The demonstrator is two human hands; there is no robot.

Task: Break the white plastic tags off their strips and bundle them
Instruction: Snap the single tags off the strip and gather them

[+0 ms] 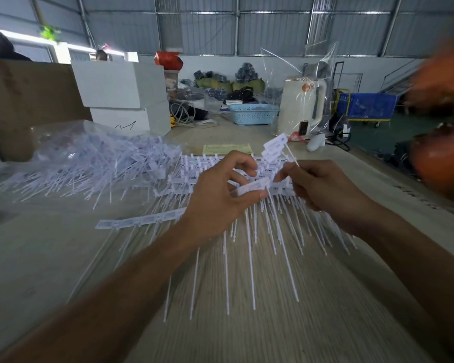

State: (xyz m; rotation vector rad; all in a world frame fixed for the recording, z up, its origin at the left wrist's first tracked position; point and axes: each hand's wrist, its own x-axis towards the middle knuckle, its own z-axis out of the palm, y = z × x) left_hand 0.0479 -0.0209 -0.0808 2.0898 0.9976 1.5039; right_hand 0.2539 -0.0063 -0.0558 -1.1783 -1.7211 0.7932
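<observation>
Here, the left hand (220, 195) pinched a white tag (252, 186) between thumb and curled fingers, above the strips (220, 176) on the worktop (247, 323). The right hand (323, 189) had its fingers clamped on loose tags (274, 146) that stuck up past its fingertips.

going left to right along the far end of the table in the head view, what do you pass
cardboard sheet → stacked white boxes → light blue basket → white kettle in clear wrap
</observation>
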